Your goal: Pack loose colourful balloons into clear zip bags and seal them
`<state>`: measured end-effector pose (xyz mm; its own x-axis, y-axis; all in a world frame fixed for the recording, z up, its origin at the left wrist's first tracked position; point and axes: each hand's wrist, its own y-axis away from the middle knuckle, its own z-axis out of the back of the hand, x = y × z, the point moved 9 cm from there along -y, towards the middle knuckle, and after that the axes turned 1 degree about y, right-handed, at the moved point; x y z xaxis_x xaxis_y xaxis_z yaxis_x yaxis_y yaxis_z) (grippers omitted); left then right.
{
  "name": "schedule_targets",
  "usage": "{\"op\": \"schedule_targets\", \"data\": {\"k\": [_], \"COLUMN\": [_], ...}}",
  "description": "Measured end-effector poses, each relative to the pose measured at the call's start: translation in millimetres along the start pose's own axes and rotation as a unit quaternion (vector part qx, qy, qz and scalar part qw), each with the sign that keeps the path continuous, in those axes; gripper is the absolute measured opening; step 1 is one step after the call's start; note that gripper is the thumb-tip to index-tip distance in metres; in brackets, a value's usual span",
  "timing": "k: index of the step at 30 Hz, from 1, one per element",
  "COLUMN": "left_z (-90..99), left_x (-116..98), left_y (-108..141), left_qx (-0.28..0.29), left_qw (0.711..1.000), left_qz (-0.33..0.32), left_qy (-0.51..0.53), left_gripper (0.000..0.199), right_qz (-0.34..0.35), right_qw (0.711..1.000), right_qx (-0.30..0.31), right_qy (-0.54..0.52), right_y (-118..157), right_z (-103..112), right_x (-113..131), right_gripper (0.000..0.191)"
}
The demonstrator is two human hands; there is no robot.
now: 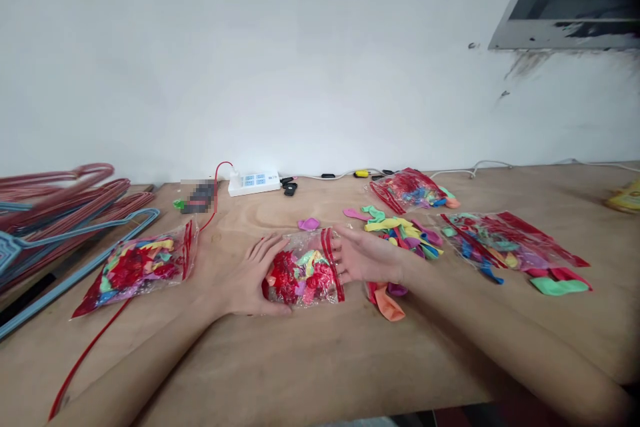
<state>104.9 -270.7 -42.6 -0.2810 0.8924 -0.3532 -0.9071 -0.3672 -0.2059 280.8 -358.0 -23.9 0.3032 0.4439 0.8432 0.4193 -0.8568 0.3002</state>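
Observation:
A clear zip bag of colourful balloons (303,277) with red strips at its right end lies on the wooden table between my hands. My left hand (253,275) cups the bag's left end, thumb on the near side and fingers on the far side. At the red-striped end is my right hand (373,257), palm turned toward the bag, its fingers apart and touching the edge. Loose balloons (407,237) lie in a pile just beyond my right hand. An orange balloon (389,303) shows below my right wrist, and a purple one (309,224) lies behind the bag.
Another filled bag (145,263) lies left, near wire hangers (75,213). Two more bags are right: one at the back (407,190), one nearer (515,240). A white power strip (255,182) with a red cord (95,340) stands by the wall.

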Motion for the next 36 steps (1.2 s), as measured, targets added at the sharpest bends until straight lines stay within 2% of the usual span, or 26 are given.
{"op": "schedule_targets", "data": {"k": [2, 6, 8, 10, 12, 17, 20, 22, 24, 26, 28, 29, 31, 32, 34, 36], "left_z": [-1.5, -1.6, -1.9, -3.0, -4.1, -6.0, -6.5, -6.4, -6.6, -7.1, -7.3, -7.3, -7.4, -7.7, -8.2, -8.3], "left_x": [1.2, -0.9, -1.5, -0.5, 1.0, 2.1, 1.8, 1.6, 2.3, 3.2, 3.1, 2.9, 2.8, 3.0, 3.5, 3.4], "left_y": [0.7, 1.4, 1.4, 1.4, 1.5, 1.7, 2.0, 2.3, 2.5, 2.5, 2.4, 2.3, 2.1, 2.0, 2.0, 2.1], "left_qx": [0.004, 0.003, 0.004, 0.006, 0.006, 0.001, -0.003, -0.007, -0.007, -0.004, -0.001, 0.0, 0.003, 0.005, 0.007, 0.007], "left_qw": [1.0, 1.0, 1.0, 1.0, 1.0, 0.999, 0.999, 0.999, 0.999, 0.999, 0.999, 0.999, 0.999, 0.999, 0.999, 0.999], "left_qz": [0.008, 0.003, 0.0, 0.0, 0.001, -0.005, -0.009, -0.012, -0.011, -0.009, -0.011, -0.012, -0.014, -0.013, -0.011, -0.012], "left_qy": [-0.01, -0.021, -0.025, -0.028, -0.031, -0.041, -0.041, -0.042, -0.045, -0.047, -0.047, -0.047, -0.046, -0.045, -0.045, -0.043], "left_gripper": [0.142, 0.14, 0.139, 0.14, 0.139, 0.137, 0.134, 0.133, 0.135, 0.135, 0.134, 0.134, 0.134, 0.133, 0.132, 0.132], "right_qz": [-0.03, -0.018, -0.019, -0.02, -0.022, -0.005, -0.04, -0.054, -0.041, -0.009, 0.011, 0.015, 0.059, 0.093, 0.14, 0.152], "right_qw": [0.999, 0.996, 0.994, 0.993, 0.994, 0.987, 0.983, 0.985, 0.99, 0.997, 0.999, 0.997, 0.974, 0.947, 0.865, 0.755], "right_qx": [-0.007, -0.084, -0.107, -0.107, -0.083, 0.009, 0.018, 0.015, 0.016, 0.009, -0.03, -0.068, -0.187, -0.255, -0.357, -0.414], "right_qy": [-0.028, -0.033, -0.029, -0.042, -0.074, -0.162, -0.179, -0.165, -0.13, -0.075, -0.008, 0.024, 0.112, 0.173, 0.323, 0.486], "right_y": [10.5, 29.5, 32.7, 27.6, 14.7, -29.0, -45.7, -48.3, -43.2, -30.5, -11.1, 1.0, 32.1, 51.6, 91.3, 123.8], "right_z": [9.3, 42.4, 53.5, 55.3, 46.0, -3.7, -22.2, -23.8, -17.3, -1.5, 25.6, 44.2, 90.2, 113.3, 148.8, 170.5], "right_x": [-0.5, 4.4, 0.2, -7.1, -15.5, -27.6, -38.7, -41.0, -34.8, -22.3, -10.0, -4.1, 16.5, 30.8, 57.7, 77.3], "right_gripper": [0.063, 0.057, 0.055, 0.059, 0.065, 0.068, 0.07, 0.069, 0.065, 0.06, 0.06, 0.063, 0.058, 0.054, 0.054, 0.053]}}
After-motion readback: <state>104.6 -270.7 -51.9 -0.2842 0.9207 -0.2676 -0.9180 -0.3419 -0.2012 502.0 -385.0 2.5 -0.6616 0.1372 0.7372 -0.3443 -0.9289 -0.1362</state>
